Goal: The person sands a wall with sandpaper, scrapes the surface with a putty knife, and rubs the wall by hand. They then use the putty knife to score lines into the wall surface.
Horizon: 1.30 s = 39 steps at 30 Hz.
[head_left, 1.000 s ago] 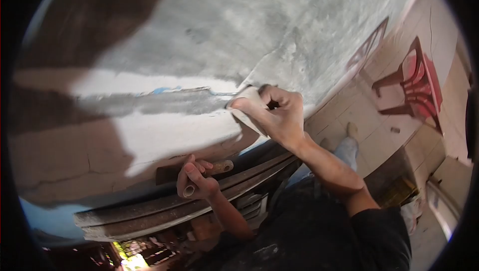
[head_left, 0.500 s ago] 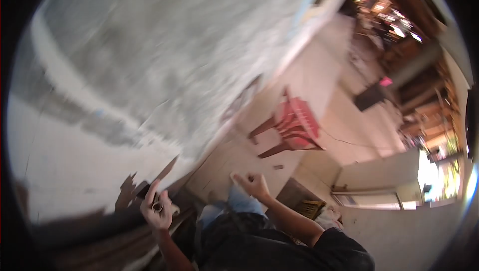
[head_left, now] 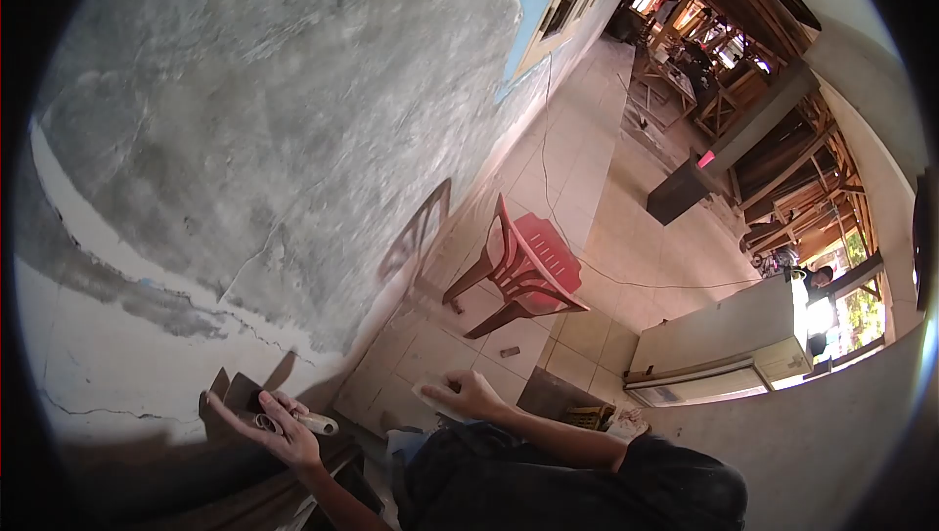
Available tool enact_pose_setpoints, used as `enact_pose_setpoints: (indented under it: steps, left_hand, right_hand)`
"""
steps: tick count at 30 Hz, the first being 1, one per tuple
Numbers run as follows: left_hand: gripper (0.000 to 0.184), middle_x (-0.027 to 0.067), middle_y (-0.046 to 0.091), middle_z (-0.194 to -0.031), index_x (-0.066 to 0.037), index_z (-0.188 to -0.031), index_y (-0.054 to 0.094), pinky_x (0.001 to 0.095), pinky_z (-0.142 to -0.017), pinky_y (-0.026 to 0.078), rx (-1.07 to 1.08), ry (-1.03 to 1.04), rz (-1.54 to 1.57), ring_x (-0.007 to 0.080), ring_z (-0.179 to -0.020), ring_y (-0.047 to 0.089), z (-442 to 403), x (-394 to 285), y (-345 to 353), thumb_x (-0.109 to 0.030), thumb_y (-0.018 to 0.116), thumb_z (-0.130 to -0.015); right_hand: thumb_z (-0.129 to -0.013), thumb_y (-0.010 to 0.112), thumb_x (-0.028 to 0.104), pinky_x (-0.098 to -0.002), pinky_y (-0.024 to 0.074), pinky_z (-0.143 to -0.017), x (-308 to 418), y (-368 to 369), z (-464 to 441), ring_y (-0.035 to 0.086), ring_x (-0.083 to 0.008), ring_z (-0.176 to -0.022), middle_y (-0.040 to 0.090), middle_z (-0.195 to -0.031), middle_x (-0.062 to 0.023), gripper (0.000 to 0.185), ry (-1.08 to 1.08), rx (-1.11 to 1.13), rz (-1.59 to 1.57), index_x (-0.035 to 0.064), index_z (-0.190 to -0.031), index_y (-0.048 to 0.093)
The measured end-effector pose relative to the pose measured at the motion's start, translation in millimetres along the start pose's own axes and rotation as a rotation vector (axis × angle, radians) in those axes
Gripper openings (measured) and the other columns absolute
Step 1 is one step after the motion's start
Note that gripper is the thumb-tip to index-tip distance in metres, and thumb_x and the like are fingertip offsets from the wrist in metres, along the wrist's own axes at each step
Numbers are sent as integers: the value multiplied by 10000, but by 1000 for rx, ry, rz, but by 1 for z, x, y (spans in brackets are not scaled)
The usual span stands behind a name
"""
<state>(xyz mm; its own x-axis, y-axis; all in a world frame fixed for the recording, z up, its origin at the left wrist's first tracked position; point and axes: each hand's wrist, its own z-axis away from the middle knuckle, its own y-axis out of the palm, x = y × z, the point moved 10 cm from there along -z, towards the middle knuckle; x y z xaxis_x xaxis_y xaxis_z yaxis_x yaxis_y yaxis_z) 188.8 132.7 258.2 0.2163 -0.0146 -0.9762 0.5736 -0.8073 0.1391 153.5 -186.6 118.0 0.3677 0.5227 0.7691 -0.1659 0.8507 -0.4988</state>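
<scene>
Scraper (head_left: pixel 321 423), a single one, sits in the left hand (head_left: pixel 291 441) at the lower left of my view, in front of the wall (head_left: pixel 293 130). That hand is closed round it, thumb laid over, with some fingers stretched out; one pale handle end pokes out on the side towards the body. I cannot tell whether its dark blade touches the wall. One small pale roll (head_left: pixel 264 421), its open end facing me, is tucked in the same hand. My right hand (head_left: pixel 474 396), well apart from the wall, has thumb and fingers pinched on one pale flat piece (head_left: pixel 428 395), just over the lap. Beyond, I count one red plastic chair (head_left: pixel 538 262) standing on the tiled floor (head_left: pixel 469 350), one small block (head_left: pixel 510 351) lying near it, one yellow crate (head_left: pixel 589 417) beside my right forearm, one dark box (head_left: pixel 677 191) farther off, and one thin cable (head_left: pixel 626 283) running across the tiles. One window (head_left: pixel 569 5) shows up along the wall.
</scene>
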Motion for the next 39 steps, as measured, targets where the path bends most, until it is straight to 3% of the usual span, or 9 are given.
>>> enact_pose_setpoints:
  steps: [4, 7, 8, 14, 28, 29, 30, 34, 39]
  left_hand:
    - [572, 26, 443, -670, -83, -1503, 151, 236, -473, 366, -59, 178, -22, 101, -551, 401, 4, -8, -2, -167, 465, -1032]
    - [377, 35, 520, -667, -28, -1324, 352, 217, -460, 380, -12, -145, -56, 106, -525, 466, 4, 38, -12, -206, 493, -1024]
    - [268, 8, 511, -623, -7, -1076, 483, 222, -462, 383, -34, -157, -98, 103, -517, 495, 6, 34, -9, -267, 513, -1018]
    - [393, 28, 553, -642, -24, -833, 563, 243, -463, 391, -139, -200, -69, 99, -518, 500, 7, 48, -12, -383, 542, -995]
    - [379, 56, 653, -866, 11, -1030, 635, 288, -601, 494, -184, -267, -21, 118, -702, 576, -31, 74, 4, -360, 606, -958]
    - [369, 58, 667, -907, 17, -1049, 643, 293, -623, 509, -216, -304, 19, 118, -749, 590, -17, 84, -10, -338, 619, -953]
    - [360, 60, 681, -948, 22, -1068, 651, 299, -645, 523, -189, -318, 58, 118, -796, 603, -15, 87, -5, -317, 631, -948]
    - [375, 25, 596, -568, -20, -738, 600, 246, -504, 419, -148, -123, -23, 70, -528, 551, -37, 23, 21, -334, 664, -931]
    - [406, 4, 560, -527, -33, -712, 586, 227, -478, 397, -70, -25, 14, 60, -490, 530, -45, 5, 32, -368, 659, -930]
  right_hand:
    - [-838, 689, 518, -401, 310, -487, 32, -17, -13, 356, -131, -500, 358, -515, -115, 642, -200, 14, -2, -33, -583, 480]
    - [-839, 688, 519, -405, 314, -492, 39, -23, -21, 355, -139, -494, 353, -518, -129, 639, -214, 58, 27, -29, -583, 479]
    - [-838, 686, 523, -407, 316, -493, 42, -28, -24, 360, -144, -491, 359, -517, -130, 638, -230, 59, 46, -26, -584, 485]
    - [-839, 665, 552, -420, 326, -496, 46, -35, -31, 381, -211, -469, 395, -513, -137, 644, -340, 99, 59, -20, -589, 506]
    - [-852, 683, 514, -377, 325, -494, 116, 8, -61, 383, -101, -523, 431, -527, -61, 583, -562, 382, 143, 14, -607, 510]
    - [-856, 711, 440, -339, 343, -500, 99, 43, -72, 395, -84, -544, 439, -528, -36, 502, -366, 527, 28, 13, -645, 551]
    - [-860, 738, 201, -273, 320, -470, 132, 39, -68, 402, -52, -531, 507, -591, -5, 298, -651, 417, 73, 11, -679, 597]
    - [-834, 737, 109, -229, 314, -460, 177, 40, -70, 414, -8, -546, 488, -573, 49, 284, -686, 341, -93, 37, -626, 556]
    - [-878, 745, 235, -203, 284, -424, 194, 32, -83, 414, 7, -492, 520, -551, 58, 359, -492, 323, -358, 60, -626, 559]
